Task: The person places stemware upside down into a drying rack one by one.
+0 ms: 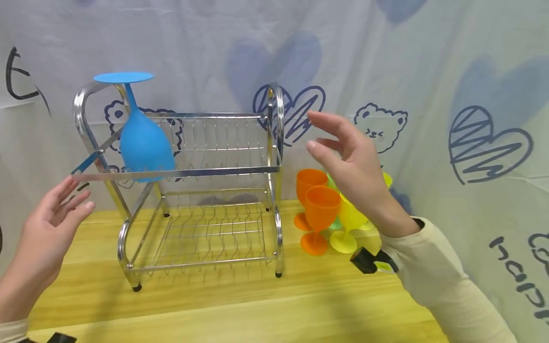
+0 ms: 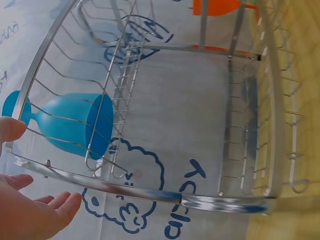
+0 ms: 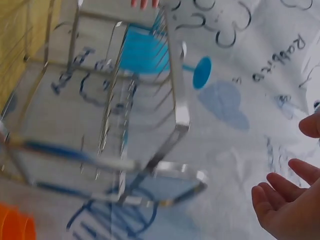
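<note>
A blue goblet (image 1: pixel 146 140) stands upside down at the left end of the upper tier of a two-tier metal dish rack (image 1: pixel 206 172), its round foot uppermost. My left hand (image 1: pixel 53 228) is at the rack's front left corner, fingertips right by the upper rail and thumb apart from the fingers. In the left wrist view the goblet (image 2: pixel 75 122) lies behind the rack's wires, beyond the thumb. My right hand (image 1: pixel 349 164) hovers in the air to the right of the rack, fingers loosely bent, with nothing between thumb and fingers.
Orange goblets (image 1: pixel 322 209) and yellow goblets (image 1: pixel 349 216) stand upright on the wooden table (image 1: pixel 206 309) right of the rack, partly behind my right forearm. A bit of green shows among them. A printed curtain (image 1: pixel 206 47) hangs behind. The rack's lower tier (image 1: pixel 214 228) holds nothing.
</note>
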Demonstrator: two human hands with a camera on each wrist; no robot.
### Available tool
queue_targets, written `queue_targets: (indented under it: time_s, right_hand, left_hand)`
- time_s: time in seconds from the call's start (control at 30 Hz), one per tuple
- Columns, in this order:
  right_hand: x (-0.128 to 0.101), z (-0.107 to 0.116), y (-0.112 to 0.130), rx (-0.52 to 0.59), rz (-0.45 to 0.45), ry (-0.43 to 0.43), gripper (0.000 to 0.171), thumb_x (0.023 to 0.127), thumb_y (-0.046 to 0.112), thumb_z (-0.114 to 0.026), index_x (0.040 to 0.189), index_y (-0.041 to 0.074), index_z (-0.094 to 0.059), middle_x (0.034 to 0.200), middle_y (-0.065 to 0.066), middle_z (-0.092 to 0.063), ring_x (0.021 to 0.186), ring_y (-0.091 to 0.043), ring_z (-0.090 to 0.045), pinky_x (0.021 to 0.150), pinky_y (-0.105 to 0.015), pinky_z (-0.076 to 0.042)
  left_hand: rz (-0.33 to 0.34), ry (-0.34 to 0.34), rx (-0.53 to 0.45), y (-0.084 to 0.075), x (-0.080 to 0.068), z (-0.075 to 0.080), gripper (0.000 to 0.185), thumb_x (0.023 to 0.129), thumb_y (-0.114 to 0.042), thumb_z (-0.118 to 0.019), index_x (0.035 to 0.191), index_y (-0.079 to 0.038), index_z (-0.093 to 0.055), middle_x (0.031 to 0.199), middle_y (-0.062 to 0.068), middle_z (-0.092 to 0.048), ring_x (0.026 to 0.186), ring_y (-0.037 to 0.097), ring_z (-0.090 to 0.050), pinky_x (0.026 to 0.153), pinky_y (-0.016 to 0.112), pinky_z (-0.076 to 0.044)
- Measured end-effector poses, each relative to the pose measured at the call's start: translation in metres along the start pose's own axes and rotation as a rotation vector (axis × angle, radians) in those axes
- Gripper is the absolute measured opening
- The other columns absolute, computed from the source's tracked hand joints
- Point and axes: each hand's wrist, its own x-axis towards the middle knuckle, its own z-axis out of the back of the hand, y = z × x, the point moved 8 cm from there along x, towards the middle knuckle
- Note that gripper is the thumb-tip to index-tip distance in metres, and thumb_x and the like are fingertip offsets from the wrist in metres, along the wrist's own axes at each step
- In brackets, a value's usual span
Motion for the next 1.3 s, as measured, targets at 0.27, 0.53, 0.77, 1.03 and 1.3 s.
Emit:
queue_targets:
  time_s: [0.27, 0.53, 0.77, 1.03, 1.3]
  right_hand:
    - [-0.023, 0.053, -0.051, -0.175, -0.159, -0.056, 0.048, 0.096, 0.013, -0.06, 0.141, 0.005, -0.046, 0.14, -0.008, -0.05, 0.125, -0.025, -0.047, 0.102, -0.032, -0.043]
    - [-0.07, 0.077, -0.123, -0.207, -0.343, -0.149, 0.063, 0.094, 0.018, -0.064, 0.147, 0.001, -0.034, 0.148, -0.017, -0.038, 0.134, -0.034, -0.036, 0.11, -0.05, -0.032]
    - [-0.103, 0.084, -0.174, -0.219, -0.502, -0.168, 0.079, 0.093, 0.029, -0.065, 0.153, 0.003, -0.02, 0.155, -0.021, -0.024, 0.138, -0.04, -0.027, 0.112, -0.054, -0.026]
    - [-0.114, 0.077, -0.224, -0.194, -0.622, -0.147, 0.096, 0.089, 0.027, -0.071, 0.154, 0.0, -0.005, 0.157, -0.024, -0.012, 0.142, -0.039, -0.016, 0.113, -0.053, -0.022]
    - [-0.125, 0.063, -0.256, -0.081, -0.724, -0.139, 0.105, 0.087, 0.021, -0.074, 0.154, 0.003, 0.005, 0.157, -0.026, -0.007, 0.142, -0.04, -0.015, 0.114, -0.05, -0.023]
  left_hand:
    - [0.074, 0.003, 0.078, 0.022, -0.029, 0.003, 0.059, 0.104, -0.023, -0.043, 0.156, -0.021, -0.015, 0.159, -0.007, -0.013, 0.136, 0.001, -0.028, 0.107, 0.011, -0.02]
    - [0.044, 0.063, 0.072, 0.027, -0.042, -0.007, 0.057, 0.103, -0.019, -0.048, 0.154, -0.021, -0.024, 0.152, -0.01, -0.032, 0.116, -0.013, -0.041, 0.093, 0.003, -0.033]
    - [0.084, 0.161, 0.072, 0.03, -0.05, -0.02, 0.059, 0.103, -0.02, -0.049, 0.155, -0.024, -0.022, 0.153, -0.01, -0.03, 0.116, -0.014, -0.04, 0.083, 0.003, -0.038]
    - [0.133, 0.233, -0.063, 0.037, -0.052, -0.039, 0.061, 0.101, -0.017, -0.054, 0.154, -0.022, -0.024, 0.152, -0.006, -0.034, 0.113, -0.015, -0.044, 0.08, 0.004, -0.042]
    - [0.141, 0.252, -0.021, 0.035, -0.057, -0.058, 0.063, 0.1, -0.022, -0.055, 0.154, -0.012, -0.023, 0.152, 0.012, -0.034, 0.111, -0.015, -0.043, 0.081, 0.009, -0.046]
